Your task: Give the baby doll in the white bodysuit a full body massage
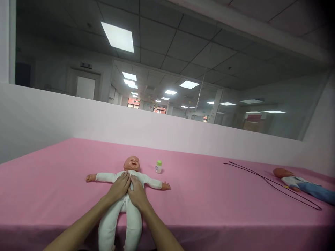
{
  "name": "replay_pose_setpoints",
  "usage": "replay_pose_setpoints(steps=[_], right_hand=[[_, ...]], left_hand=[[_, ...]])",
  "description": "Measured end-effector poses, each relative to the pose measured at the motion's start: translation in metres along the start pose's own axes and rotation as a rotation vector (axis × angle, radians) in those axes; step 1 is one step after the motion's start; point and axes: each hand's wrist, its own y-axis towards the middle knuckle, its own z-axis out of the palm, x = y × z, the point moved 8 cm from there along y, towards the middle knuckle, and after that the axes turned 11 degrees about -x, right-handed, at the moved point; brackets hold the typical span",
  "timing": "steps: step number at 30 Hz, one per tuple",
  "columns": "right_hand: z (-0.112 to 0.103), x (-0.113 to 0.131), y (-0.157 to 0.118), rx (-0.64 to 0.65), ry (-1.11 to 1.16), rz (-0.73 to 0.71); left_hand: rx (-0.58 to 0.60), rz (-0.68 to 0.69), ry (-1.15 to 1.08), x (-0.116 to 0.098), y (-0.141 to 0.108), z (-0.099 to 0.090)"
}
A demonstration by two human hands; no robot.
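A baby doll (132, 167) in a white long-sleeved suit lies on its back with its arms spread and its legs toward me. My left hand (119, 187) and my right hand (137, 192) rest side by side on the doll's chest, fingertips close together. Neither hand visibly grips the suit. A small bottle with a green cap (158, 167) stands just beyond the doll's left arm. Farther right lie a second doll (295, 183) in blue trousers and a thin black cord (272, 184), both out of reach of my hands.
A pink cloth (196, 195) covers the table and hangs over its near edge, below the doll's legs. A low white wall (157, 132) runs along the far side, with a large glass window above it showing a lit room.
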Motion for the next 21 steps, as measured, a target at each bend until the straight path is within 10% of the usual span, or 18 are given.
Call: replay_pose_setpoints(steps=[17,21], right_hand=[[0.002,-0.047,0.001,-0.028,-0.117,0.263],[-0.005,-0.070,-0.005,-0.009,-0.209,0.372]], left_hand=[[-0.099,-0.274,-0.189,0.023,-0.001,-0.001],[-0.038,-0.317,0.154,0.026,-0.002,0.000]])
